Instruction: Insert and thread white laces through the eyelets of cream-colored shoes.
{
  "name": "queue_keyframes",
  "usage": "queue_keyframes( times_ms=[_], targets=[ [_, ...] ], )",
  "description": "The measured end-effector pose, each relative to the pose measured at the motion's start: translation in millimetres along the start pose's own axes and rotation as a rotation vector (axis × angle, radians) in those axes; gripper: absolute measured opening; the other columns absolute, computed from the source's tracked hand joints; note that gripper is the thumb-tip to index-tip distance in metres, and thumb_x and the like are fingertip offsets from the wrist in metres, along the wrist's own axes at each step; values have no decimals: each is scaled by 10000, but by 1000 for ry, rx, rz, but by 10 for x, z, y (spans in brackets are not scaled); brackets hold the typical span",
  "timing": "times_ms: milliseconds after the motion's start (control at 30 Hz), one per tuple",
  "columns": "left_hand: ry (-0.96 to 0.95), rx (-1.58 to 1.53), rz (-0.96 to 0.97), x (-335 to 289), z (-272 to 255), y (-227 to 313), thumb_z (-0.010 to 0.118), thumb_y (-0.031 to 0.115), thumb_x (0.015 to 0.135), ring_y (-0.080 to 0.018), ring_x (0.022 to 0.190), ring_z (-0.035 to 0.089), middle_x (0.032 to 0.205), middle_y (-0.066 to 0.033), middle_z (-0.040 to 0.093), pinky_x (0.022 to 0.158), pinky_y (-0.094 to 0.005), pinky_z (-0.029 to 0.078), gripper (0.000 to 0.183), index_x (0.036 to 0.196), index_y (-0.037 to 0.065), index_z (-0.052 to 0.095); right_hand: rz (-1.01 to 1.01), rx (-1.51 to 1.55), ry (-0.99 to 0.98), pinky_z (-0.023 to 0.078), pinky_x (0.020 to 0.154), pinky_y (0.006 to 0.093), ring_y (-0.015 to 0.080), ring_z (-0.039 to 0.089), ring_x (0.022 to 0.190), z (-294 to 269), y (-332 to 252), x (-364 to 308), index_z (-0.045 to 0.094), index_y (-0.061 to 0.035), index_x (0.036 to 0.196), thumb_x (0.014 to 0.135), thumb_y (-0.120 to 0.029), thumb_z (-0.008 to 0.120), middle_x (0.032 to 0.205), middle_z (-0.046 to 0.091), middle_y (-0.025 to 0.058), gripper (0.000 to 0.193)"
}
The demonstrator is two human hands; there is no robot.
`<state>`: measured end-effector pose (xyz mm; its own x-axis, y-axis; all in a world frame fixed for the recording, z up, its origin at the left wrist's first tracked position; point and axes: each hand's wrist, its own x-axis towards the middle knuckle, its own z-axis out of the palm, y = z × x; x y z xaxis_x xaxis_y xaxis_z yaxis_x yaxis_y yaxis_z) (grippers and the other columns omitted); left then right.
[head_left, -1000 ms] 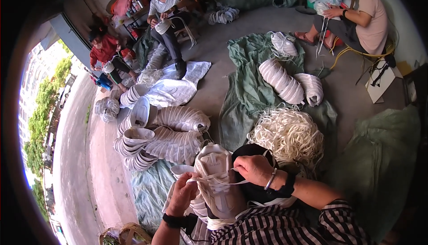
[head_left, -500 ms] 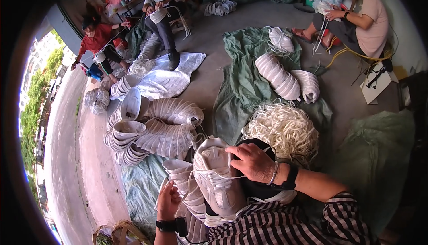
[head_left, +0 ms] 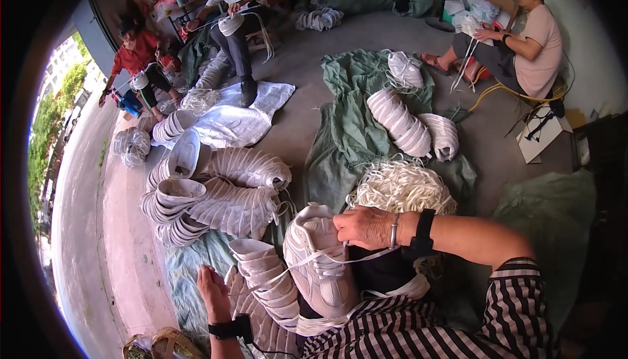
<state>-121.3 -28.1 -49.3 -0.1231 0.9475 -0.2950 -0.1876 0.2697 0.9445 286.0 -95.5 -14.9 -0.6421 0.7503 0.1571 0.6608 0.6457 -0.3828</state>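
A white and pale grey shoe upper [head_left: 320, 264] rests upright against my lap, its toe toward me. A white shoelace [head_left: 278, 277] is threaded through part of its eyelets and stretches left toward my left hand. My right hand [head_left: 366, 227] pinches the upper's right edge near the tongue, fingers closed. Off to the left, my left hand [head_left: 214, 293] is closed, apparently around the lace's end; its fingertips are partly hidden. Another stretch of lace crosses from the upper to below my right wrist. Nested uppers [head_left: 265, 280] lie between my left hand and the shoe upper.
Beyond my right hand sits a heap of cream laces [head_left: 402, 189]. Stacked uppers [head_left: 229, 195] lie ahead on the left, others [head_left: 399, 123] on a green sheet [head_left: 353, 110]. Three people sit farther off, handling uppers. A wicker basket [head_left: 173, 342] stands at lower left.
My left hand has moved left, away from the upper, and the lace now stretches farther that way. My right hand stays at the upper's edge, its forearm more level.
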Motion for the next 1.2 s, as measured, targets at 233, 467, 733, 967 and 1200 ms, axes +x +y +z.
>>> queue_keyframes(
  times_ms=[233,467,733,967,1200],
  targets=[
    [-317,219,195,-322,781,-9,433,199,971,-21,473,333,549,62,374,432,-180,254,189,897,72,553,376,18,-134,468,682,405,289,590,784,5,-165,209,635,-58,762,732,-156,648,842,533,108,104],
    [-500,326,170,-629,1294,10,458,132,951,-104,691,499,824,-32,581,661,-233,422,202,890,-16,580,504,132,17,470,663,379,281,578,771,151,-182,179,585,-43,708,707,-107,639,812,538,98,84],
    [-653,634,323,-756,1219,-236,567,170,908,-94,646,511,704,-25,583,595,-243,430,206,835,-17,616,351,811,1387,456,714,241,126,615,798,-1303,201,194,572,-23,912,901,-217,573,892,642,56,194],
    [-637,512,270,-623,1412,-152,541,187,925,-86,660,526,717,-21,585,612,-241,439,223,857,-13,609,509,1525,1196,322,413,244,92,386,421,-1151,648,-566,517,-117,913,886,-214,578,621,523,23,118],
    [-765,549,185,-532,1408,-175,539,186,926,-73,679,503,714,-18,587,626,-246,441,235,866,-31,605,770,1770,342,523,551,257,125,607,633,-256,-24,19,570,27,1063,879,-66,527,815,605,77,210]
  ],
)
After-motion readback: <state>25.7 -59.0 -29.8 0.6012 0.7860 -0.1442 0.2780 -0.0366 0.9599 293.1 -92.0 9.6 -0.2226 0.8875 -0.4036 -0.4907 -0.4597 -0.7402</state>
